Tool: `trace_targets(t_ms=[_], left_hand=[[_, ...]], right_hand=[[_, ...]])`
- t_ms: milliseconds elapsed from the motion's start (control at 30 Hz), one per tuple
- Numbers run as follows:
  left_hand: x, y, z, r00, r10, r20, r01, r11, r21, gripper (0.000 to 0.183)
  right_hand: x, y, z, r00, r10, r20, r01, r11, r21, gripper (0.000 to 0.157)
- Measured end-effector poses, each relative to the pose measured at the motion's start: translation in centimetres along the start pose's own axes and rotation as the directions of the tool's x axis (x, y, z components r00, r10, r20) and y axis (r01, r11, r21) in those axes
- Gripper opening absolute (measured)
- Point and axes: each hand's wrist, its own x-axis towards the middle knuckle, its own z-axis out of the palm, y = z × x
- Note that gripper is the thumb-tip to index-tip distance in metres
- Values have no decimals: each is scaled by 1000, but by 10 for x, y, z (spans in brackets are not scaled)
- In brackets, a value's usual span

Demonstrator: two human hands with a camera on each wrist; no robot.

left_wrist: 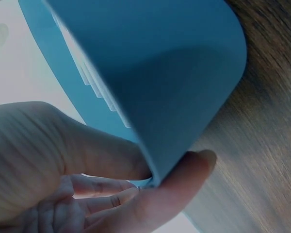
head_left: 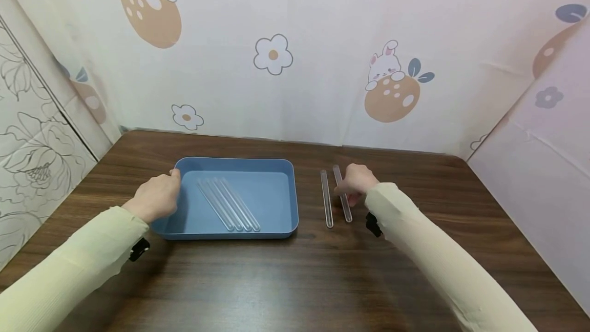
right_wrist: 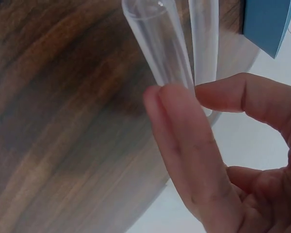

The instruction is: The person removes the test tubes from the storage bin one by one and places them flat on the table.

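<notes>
My left hand (head_left: 159, 196) grips the left wall of a blue rectangular tray (head_left: 276, 193). In the left wrist view the thumb presses one face of the tray wall (left_wrist: 179, 63), with fingers on the other. Several clear test tubes (head_left: 231, 204) lie side by side, slanted, inside the tray. Right of the tray, my right hand (head_left: 357, 181) pinches a clear test tube (head_left: 345, 210) between thumb and fingers. The fingertips hide part of that tube (right_wrist: 160, 39) in the right wrist view. A second loose test tube (head_left: 327, 199) lies just left of it on the table.
The dark wood-grain table (head_left: 286, 286) extends in front of the tray and beyond the right hand. A pale patterned curtain (head_left: 322, 65) hangs along the table's back edge, and more patterned cloth covers the left and right sides.
</notes>
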Motion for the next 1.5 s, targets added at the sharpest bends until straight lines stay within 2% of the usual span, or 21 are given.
trace_targets(t_ms=[333,633,833,1233,1500], left_hand=[[-1,0,0,999,30,-20,-31,999,-16,51],[-1,-2,1,1000,24,-15,-24,1000,-7,50],[0,-2,1,1000,25,-18,-25,1000,-3,50],[0,-2,1,1000,20,-14,-20,1000,1,51],[1,-2,0,1000,14,-13,-14,1000,4,51]], right_hand=[[4,6,8,1000,6,11,-6,999,53,17],[3,4,4,1000,18,23,-18,999,27,24],[0,2,-2,1000,-8,-10,9,1000,6,22],[-4,-32,-8,997,-58,-53,55,997,-54,33],[-4,-63,-6,994,-99,-54,95,993,-77,27]])
